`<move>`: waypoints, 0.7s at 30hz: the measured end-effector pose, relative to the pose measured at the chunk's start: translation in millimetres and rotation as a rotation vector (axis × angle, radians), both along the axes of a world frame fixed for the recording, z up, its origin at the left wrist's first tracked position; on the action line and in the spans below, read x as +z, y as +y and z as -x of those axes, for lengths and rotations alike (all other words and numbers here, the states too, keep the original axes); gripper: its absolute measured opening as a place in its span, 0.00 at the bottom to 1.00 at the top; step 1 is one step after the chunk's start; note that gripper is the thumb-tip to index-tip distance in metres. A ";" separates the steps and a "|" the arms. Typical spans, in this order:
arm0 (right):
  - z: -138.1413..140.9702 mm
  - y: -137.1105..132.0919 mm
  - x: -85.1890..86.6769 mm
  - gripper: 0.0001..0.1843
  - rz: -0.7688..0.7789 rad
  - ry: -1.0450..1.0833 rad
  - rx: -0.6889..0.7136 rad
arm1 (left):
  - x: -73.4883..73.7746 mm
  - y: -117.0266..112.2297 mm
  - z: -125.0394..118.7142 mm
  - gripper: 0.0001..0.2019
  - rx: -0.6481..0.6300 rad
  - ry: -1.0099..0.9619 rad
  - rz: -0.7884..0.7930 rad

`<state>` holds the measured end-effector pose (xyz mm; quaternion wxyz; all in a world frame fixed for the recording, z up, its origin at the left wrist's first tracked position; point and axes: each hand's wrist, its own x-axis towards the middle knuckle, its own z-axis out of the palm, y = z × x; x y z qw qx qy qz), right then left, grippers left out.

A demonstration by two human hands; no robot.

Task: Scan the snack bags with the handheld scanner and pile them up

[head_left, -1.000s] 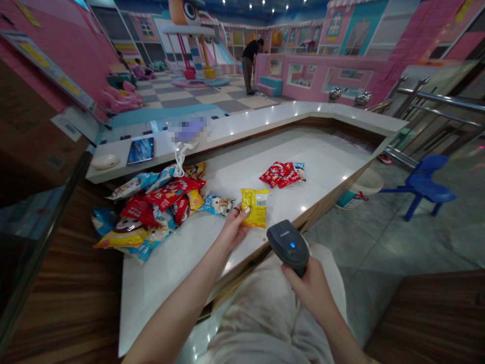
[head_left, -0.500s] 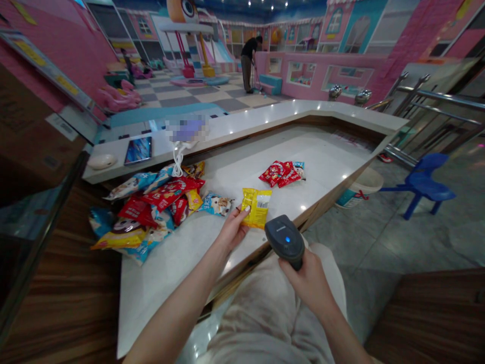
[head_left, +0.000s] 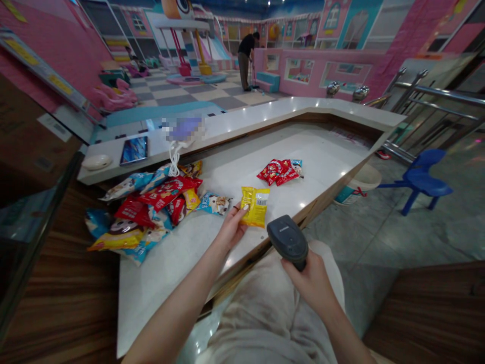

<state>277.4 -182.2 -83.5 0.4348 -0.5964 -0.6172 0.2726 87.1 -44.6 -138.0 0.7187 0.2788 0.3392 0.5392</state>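
Pinched by its left edge in my left hand is a yellow snack packet, its printed barcode facing up. My right hand is wrapped round the handle of a dark grey barcode scanner. The scanner's head points toward the packet, with a small gap between them. Left of my left hand, a blue-and-white snack packet lies beside a heap of red, blue and yellow snack packets. Farther back on the white counter lie red snack packets with a blue one partly under them.
On the raised ledge are a phone, a white rounded object and a blurred purple item with a white cable. A white bucket and a blue chair stand right of the counter. A person stands far back.
The blue light on the scanner has gone out. My view has shifted slightly; both hands keep their holds, and the scanner sits a touch farther right of the yellow packet.
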 end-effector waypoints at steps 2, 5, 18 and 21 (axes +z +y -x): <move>-4.0 -2.6 -2.2 0.05 0.007 0.002 -0.020 | 2.3 0.6 -3.3 0.20 0.004 0.029 -0.020; -11.2 -6.5 -6.4 0.06 0.018 0.005 -0.042 | 10.5 7.9 -9.6 0.23 0.019 0.246 -0.209; -25.5 -15.0 -12.1 0.07 0.020 0.025 -0.068 | -10.6 86.3 -83.6 0.28 -0.174 1.692 -1.073; -23.0 -12.6 -9.7 0.06 0.027 0.028 -0.071 | -9.7 97.1 -100.9 0.33 -0.185 1.715 -1.043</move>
